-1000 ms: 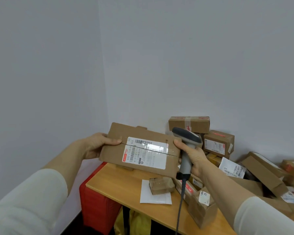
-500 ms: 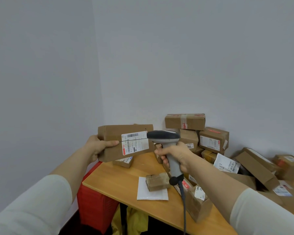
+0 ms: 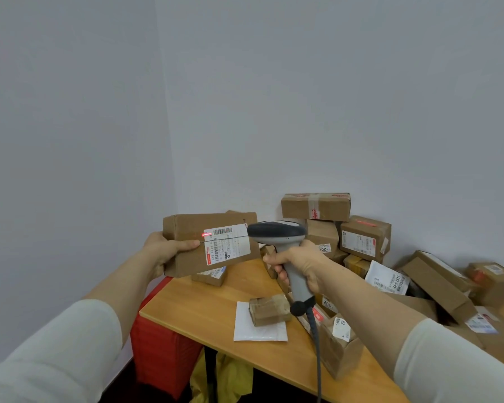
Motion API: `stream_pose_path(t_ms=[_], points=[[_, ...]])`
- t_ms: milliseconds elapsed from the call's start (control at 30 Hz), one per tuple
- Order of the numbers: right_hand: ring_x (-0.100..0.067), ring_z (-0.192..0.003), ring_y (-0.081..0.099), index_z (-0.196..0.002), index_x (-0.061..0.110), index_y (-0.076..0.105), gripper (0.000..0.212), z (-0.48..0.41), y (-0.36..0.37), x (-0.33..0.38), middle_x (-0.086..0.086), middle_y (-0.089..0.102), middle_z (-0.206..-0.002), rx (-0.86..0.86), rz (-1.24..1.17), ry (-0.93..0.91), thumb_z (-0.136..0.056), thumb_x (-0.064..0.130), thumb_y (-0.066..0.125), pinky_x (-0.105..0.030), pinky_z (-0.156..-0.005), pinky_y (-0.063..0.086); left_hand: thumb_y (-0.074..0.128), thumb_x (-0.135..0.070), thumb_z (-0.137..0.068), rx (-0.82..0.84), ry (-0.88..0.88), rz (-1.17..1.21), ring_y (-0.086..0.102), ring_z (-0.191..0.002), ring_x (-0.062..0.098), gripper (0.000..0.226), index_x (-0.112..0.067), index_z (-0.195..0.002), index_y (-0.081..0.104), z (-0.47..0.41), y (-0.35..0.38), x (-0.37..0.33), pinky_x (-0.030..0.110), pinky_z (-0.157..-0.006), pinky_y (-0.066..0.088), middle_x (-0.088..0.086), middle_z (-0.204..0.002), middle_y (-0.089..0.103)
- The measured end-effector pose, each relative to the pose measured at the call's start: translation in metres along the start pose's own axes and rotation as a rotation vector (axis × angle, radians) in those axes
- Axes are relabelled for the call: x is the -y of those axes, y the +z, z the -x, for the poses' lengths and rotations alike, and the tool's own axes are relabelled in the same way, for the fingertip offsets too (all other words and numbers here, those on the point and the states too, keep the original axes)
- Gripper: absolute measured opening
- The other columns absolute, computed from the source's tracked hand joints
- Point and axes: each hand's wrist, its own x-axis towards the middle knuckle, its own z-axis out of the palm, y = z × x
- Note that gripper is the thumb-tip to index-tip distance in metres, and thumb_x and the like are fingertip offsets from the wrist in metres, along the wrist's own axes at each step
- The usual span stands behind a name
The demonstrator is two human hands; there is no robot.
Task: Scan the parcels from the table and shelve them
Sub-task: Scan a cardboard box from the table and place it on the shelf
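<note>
Brown cardboard parcel [image 3: 186, 228] gripped by my left hand [image 3: 163, 251], right hand [image 3: 300, 264] clenching grey scanner [image 3: 277, 232]; nudge red beam [image 3: 206, 234] toward 3 o'clock.

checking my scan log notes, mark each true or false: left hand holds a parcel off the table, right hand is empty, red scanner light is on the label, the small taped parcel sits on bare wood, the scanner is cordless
1. The left hand holds a parcel up off the table. True.
2. The right hand is empty. False: it grips the handle of a scanner.
3. A red light shows on the parcel's label. True, at the label's left edge.
4. The small taped parcel sits on bare wood. False: it lies on a white envelope.
5. The scanner is cordless. False: a cable hangs from the bottom of its handle.
</note>
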Motion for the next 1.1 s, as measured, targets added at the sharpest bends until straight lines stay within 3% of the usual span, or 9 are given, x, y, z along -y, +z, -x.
stream_pose_path(t_ms=[367, 567, 933, 1100], points=[[-0.014, -0.048, 0.048, -0.072, 0.005, 0.06, 0.015, -0.005, 0.001, 0.001, -0.006, 0.055, -0.058, -0.004, 0.025, 0.018, -0.081, 0.006, 0.073, -0.024, -0.049, 0.043, 0.083, -0.01, -0.071, 0.002, -0.007, -0.002, 0.058, -0.077, 0.02, 0.051, -0.009, -0.11, 0.051, -0.005, -0.001, 0.0, 0.033, -0.057, 0.047, 0.006, -0.089, 0.062], [-0.014, -0.046, 0.045, -0.071, 0.004, 0.06, 0.016, -0.009, 0.001, 0.003, -0.006, 0.053, -0.056, -0.017, 0.007, 0.007, -0.081, 0.003, 0.072, -0.024, -0.048, 0.041, 0.082, -0.009, -0.071, -0.004, -0.007, 0.004, 0.06, -0.078, 0.021, 0.053, -0.007, -0.114, 0.052, -0.01, 0.0, 0.003, 0.034, -0.058, 0.048, 0.012, -0.104, 0.063], [-0.014, -0.046, 0.047, -0.073, 0.004, 0.061, 0.014, -0.024, 0.0, -0.003, -0.006, 0.055, -0.057, -0.022, 0.007, 0.029, -0.081, 0.004, 0.072, -0.023, -0.047, 0.043, 0.082, -0.01, -0.071, 0.007, -0.012, -0.001, 0.058, -0.077, 0.02, 0.054, -0.01, -0.114, 0.049, -0.025, 0.002, 0.004, 0.034, -0.057, 0.047, 0.006, -0.091, 0.06], [-0.016, -0.05, 0.055, -0.086, 0.003, 0.064, 0.012, -0.038, -0.001, -0.009, -0.01, 0.069, -0.067, -0.043, -0.095, -0.022, -0.08, 0.007, 0.074, -0.025, -0.05, 0.047, 0.081, -0.011, -0.073, 0.017, -0.01, -0.002, 0.058, -0.077, 0.019, 0.048, -0.01, -0.11, 0.05, -0.026, -0.001, 0.005, 0.034, -0.058, 0.048, 0.005, -0.089, 0.061]])
